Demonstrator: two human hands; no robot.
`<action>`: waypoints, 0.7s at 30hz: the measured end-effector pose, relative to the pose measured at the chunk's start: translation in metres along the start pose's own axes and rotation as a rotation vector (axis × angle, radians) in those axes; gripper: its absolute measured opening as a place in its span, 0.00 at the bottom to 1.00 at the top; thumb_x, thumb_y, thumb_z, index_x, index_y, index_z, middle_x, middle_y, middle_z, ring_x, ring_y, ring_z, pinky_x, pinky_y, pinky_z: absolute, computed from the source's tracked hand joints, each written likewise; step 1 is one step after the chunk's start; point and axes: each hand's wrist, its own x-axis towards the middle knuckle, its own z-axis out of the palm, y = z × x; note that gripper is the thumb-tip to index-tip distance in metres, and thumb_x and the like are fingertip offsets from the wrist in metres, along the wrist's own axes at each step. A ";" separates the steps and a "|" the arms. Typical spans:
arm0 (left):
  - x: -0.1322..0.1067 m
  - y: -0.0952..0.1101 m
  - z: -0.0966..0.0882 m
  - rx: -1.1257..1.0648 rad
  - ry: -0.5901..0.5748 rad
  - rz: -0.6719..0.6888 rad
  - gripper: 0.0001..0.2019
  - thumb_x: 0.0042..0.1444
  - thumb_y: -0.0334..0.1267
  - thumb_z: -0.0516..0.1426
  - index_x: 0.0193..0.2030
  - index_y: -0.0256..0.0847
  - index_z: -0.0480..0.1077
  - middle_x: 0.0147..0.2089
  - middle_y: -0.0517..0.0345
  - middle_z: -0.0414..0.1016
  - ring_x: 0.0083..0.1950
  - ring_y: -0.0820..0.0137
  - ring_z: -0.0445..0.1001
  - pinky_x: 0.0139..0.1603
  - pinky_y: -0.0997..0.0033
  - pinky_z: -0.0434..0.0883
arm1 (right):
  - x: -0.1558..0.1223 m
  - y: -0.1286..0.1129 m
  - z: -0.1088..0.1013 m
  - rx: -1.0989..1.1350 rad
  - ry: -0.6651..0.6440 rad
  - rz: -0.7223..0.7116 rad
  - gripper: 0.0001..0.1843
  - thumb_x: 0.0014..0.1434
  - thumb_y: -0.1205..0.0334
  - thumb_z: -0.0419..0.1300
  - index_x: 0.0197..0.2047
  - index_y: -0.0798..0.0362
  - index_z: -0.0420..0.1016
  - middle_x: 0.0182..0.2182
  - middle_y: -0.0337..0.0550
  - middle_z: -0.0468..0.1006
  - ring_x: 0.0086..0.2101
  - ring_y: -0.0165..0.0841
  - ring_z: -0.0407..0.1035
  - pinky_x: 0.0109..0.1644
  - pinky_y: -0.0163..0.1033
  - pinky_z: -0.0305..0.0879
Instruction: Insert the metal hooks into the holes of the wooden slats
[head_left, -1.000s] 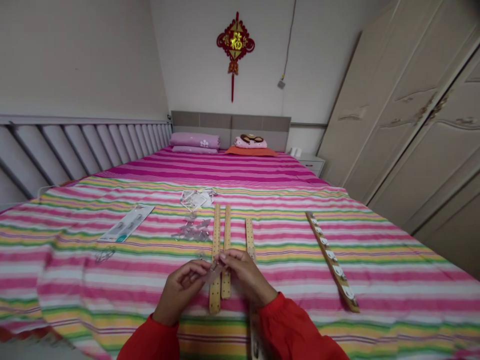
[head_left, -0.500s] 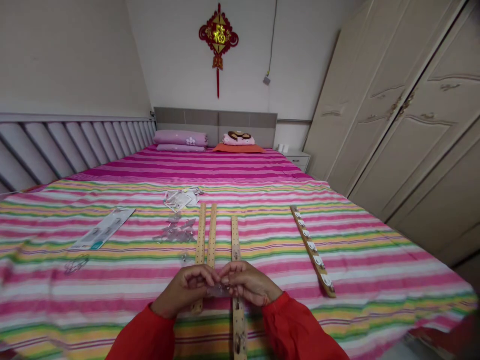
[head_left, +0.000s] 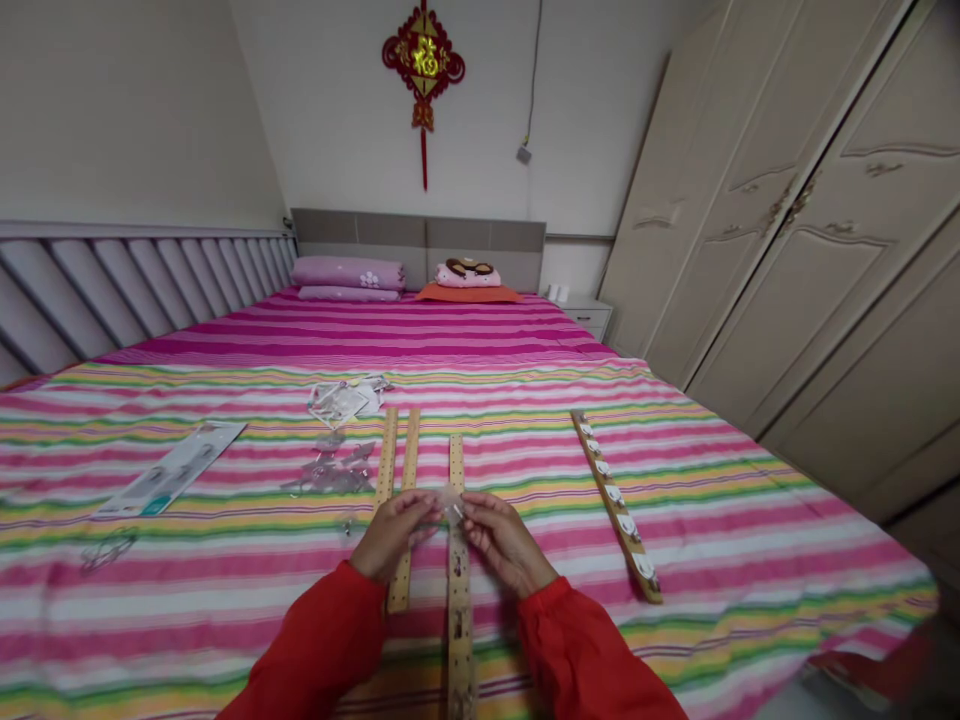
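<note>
Broad lane on the bed's [head_left: 525, 335] right, tight going left
Between the middle strip [head_left: 458, 590] of wood and the strip with white pieces [head_left: 619, 511] toward the right edge, striped cloth [head_left: 534, 470] leaves a broad lane for a hand. Leftward, the left hand [head_left: 396, 532] and right hand [head_left: 504, 540] bar the way, both at a small clear piece [head_left: 452, 508] over the middle strip. Past them, two other strips [head_left: 386, 457] lie side by side (the slit between them is slender), with loose plastic pieces [head_left: 337, 475] just left. A packaging pile [head_left: 345, 400] sits toward the far edge; a flat card [head_left: 180, 468] lies toward the left edge.
</note>
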 end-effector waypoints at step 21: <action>0.091 -0.022 0.023 0.274 0.171 0.019 0.07 0.35 0.31 0.62 0.21 0.35 0.67 0.15 0.66 0.66 0.18 0.78 0.66 0.21 0.80 0.63 | 0.066 0.011 -0.016 -0.305 0.258 -0.245 0.09 0.35 0.61 0.65 0.19 0.55 0.70 0.11 0.33 0.68 0.14 0.24 0.58 0.16 0.29 0.48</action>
